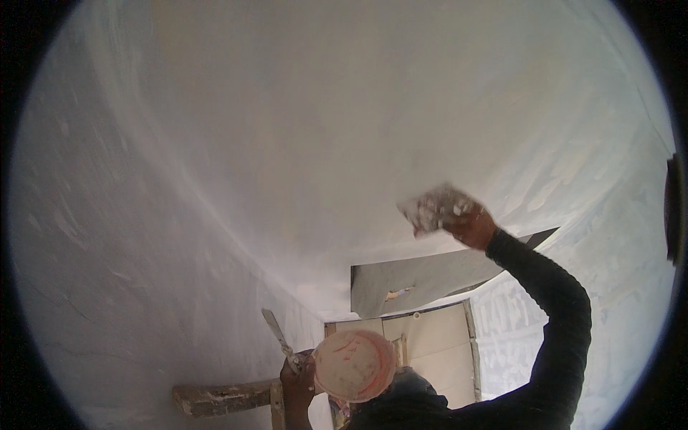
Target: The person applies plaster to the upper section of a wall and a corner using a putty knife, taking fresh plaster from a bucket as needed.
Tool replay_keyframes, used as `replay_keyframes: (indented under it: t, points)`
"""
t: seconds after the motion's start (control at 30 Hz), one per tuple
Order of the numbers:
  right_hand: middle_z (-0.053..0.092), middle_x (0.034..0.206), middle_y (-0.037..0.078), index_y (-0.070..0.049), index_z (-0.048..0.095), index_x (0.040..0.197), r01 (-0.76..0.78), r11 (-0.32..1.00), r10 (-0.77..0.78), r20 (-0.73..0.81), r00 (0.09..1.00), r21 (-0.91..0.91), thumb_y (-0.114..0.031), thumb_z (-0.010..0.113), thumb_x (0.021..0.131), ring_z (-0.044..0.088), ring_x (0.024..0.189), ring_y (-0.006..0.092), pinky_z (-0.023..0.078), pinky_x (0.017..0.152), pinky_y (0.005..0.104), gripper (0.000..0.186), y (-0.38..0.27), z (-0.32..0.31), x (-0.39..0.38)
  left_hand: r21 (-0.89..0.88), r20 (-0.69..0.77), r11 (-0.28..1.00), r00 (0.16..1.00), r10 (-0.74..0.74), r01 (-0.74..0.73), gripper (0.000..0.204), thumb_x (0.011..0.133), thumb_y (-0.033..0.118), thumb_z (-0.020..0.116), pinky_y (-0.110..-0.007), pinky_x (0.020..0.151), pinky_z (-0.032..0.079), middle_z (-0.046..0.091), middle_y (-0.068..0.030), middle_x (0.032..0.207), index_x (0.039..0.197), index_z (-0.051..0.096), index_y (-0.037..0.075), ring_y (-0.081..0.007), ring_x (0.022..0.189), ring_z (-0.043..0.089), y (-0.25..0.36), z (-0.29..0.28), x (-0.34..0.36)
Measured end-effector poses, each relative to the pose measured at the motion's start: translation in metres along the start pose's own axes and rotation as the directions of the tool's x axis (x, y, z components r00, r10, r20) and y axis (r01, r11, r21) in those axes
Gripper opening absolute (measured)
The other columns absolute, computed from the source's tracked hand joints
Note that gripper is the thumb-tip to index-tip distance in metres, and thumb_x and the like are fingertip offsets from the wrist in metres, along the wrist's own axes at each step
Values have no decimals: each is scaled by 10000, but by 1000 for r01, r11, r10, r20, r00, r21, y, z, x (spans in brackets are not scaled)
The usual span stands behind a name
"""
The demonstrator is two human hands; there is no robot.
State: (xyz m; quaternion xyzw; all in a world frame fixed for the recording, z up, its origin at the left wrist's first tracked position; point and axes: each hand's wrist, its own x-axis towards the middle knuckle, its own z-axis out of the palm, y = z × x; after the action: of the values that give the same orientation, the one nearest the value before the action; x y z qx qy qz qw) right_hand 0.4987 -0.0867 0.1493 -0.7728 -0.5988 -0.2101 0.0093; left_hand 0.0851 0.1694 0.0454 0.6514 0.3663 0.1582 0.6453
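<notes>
My right hand (473, 223) is raised toward the pale, plastered surface (322, 143). It grips a flat, greyish-white plaster-smeared piece (426, 209), blurred, its exact kind unclear. At the lower middle, my left hand (297, 376) is closed beside a round pinkish bucket (353, 364), with whitish paste inside. From that same hand a plaster-coated putty knife (278, 331) sticks up, its blade pointing to the upper left. How the fingers hold the bucket is mostly hidden.
A paint-stained wooden beam (222, 399) lies left of my left hand. A dark-edged rectangular opening (430, 276) is below my right hand. Beyond the bucket is a beige panelled area (437, 344) with a frame. A dark object (674, 211) stands at the right edge.
</notes>
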Motion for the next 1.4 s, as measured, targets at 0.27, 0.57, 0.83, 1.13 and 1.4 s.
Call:
replay_keyframes:
  t: [0.27,0.57,0.83,1.13,1.4]
  points:
    - [539,1352,107,-181,598,1248,-151,825,-394,-747,535,-544,-59,702,823,581,1167,266,475,959,450,454,81,-202,173,-10,5,1000,1000,24,-24,296,895,192,627,-313,756,499,658,-86,930,1066,583,-45,-157,828,613,-1,1,-1]
    - [487,1408,61,-207,535,1326,-57,953,-75,-410,909,-299,-224,609,902,477,1283,259,416,1043,430,431,10,-25,109,-70,18,998,1000,-8,9,324,896,236,637,-323,730,520,670,-95,911,1046,608,-49,-168,811,638,-15,0,3]
    - [492,1398,25,-141,535,1316,251,945,-190,273,943,-211,-219,580,870,446,1311,261,346,1136,395,455,3,162,-64,87,13,996,1000,23,-24,348,889,274,648,-315,721,526,674,-100,911,1048,614,-33,-179,795,646,-22,-7,5]
    - [591,1274,148,-69,610,1179,-432,876,445,-16,895,216,-87,604,834,547,1188,302,354,1067,511,345,-52,191,-150,-116,-28,993,1000,7,-11,340,883,257,654,-327,731,537,672,-114,948,1031,597,-43,-188,831,654,-32,-5,6]
    - [634,1143,138,28,552,1223,0,-287,954,285,-97,958,-39,576,908,638,983,238,499,909,372,323,-155,208,-171,613,407,468,762,503,-636,419,889,306,653,-373,768,536,678,-132,1014,1115,572,-38,-216,951,659,-38,-15,3]
